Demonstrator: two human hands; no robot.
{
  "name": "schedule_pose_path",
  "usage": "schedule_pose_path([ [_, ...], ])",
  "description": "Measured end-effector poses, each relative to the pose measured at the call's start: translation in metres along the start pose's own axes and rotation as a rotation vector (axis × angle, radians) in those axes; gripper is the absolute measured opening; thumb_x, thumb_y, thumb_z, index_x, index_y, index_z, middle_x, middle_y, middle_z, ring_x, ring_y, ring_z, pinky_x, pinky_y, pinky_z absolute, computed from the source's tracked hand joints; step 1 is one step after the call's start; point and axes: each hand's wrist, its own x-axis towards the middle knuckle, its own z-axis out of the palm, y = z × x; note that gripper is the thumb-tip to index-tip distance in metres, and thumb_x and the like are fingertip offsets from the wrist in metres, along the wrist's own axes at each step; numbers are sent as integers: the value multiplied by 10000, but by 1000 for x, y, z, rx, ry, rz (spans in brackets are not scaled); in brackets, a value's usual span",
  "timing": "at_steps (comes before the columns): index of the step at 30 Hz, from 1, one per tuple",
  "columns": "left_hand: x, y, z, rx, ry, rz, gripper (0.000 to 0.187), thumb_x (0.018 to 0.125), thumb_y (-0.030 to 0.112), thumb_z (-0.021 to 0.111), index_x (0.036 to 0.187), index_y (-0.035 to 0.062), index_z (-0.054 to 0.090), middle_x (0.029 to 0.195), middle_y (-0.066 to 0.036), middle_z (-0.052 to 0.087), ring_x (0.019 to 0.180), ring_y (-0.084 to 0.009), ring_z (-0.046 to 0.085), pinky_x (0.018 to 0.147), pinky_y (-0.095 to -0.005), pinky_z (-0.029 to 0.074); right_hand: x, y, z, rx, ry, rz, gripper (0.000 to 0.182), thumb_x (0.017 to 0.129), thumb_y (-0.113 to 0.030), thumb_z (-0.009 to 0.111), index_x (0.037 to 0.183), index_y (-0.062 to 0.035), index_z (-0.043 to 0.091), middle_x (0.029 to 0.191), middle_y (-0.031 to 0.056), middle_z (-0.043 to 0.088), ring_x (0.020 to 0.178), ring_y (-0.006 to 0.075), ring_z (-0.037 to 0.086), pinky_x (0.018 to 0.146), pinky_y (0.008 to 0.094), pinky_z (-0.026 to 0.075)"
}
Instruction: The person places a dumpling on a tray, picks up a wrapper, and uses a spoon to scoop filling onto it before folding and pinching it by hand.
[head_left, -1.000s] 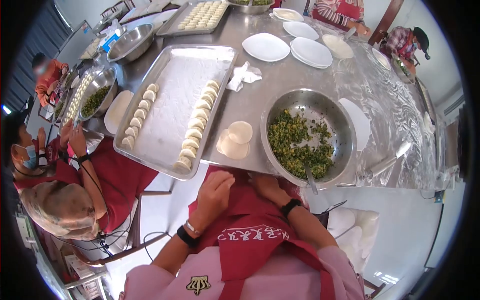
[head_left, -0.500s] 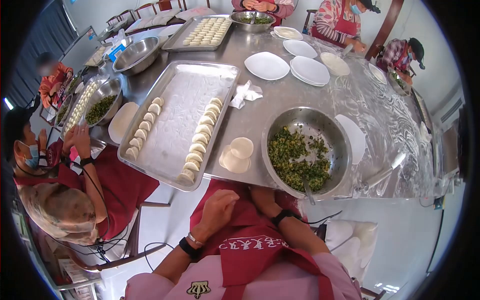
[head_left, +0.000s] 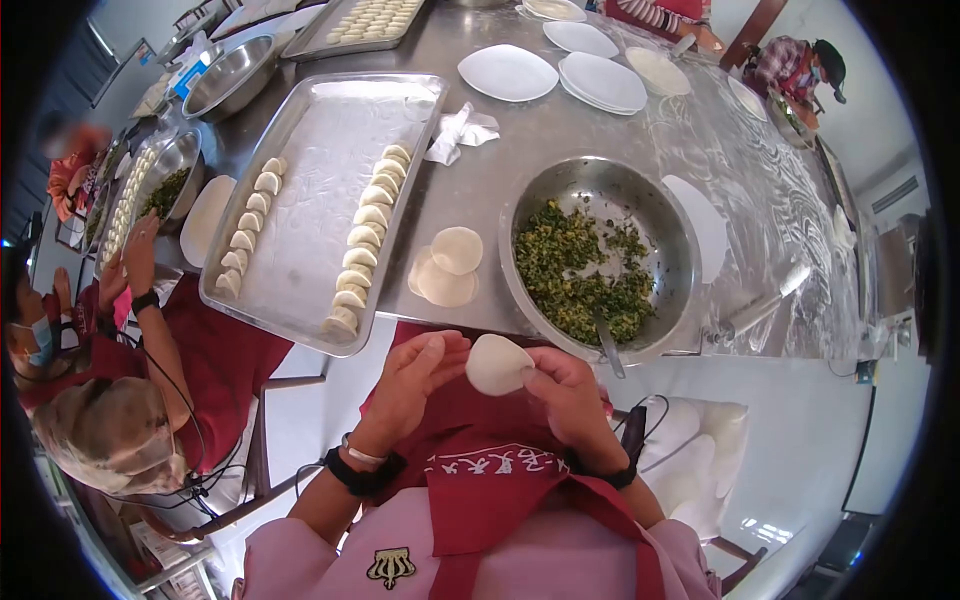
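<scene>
Between my two hands, just off the table's front edge, is a round pale dumpling wrapper (head_left: 497, 365). My right hand (head_left: 568, 392) pinches its right side between thumb and fingers. My left hand (head_left: 413, 382) is open at the wrapper's left side, palm turned inward and fingers stretched toward it. Ahead on the steel table lie a few overlapping loose wrappers (head_left: 456, 252). To their right stands a steel bowl (head_left: 660, 185) of chopped green and yellow filling (head_left: 570, 285), with a spoon (head_left: 608, 345) leaning on its near rim.
At left, a metal tray (head_left: 310, 210) carries two rows of folded dumplings (head_left: 362, 236) and overhangs the front edge. Crumpled tissue (head_left: 462, 133) and white plates (head_left: 508, 73) lie behind. A floury rolling pin (head_left: 765, 305) is at right. A co-worker (head_left: 110, 400) sits close on my left.
My right hand has come up from below the table edge, and the wrapper now shows in it. My left hand has opened toward it. The view has tilted down.
</scene>
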Motion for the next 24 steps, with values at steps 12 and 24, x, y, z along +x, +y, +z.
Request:
schedule_pose_path([
  [12,-6,23,25,-302,-336,-201,480,1085,319,419,1323,-80,540,1270,-164,630,1169,-250,622,1051,-412,479,-9,-19,1,534,-179,70,343,1008,-81,538,1320,60,524,1261,161,626,1155,268,637,1003,431,541],
  [24,3,28,46,-261,-162,-127,343,1051,177,511,1270,-84,557,1220,-168,652,1113,-257,664,973,-404,557,-54,-55,-3,54,64,-1,343,985,-34,539,1312,71,530,1146,195,674,1013,247,696,862,350,593],
])
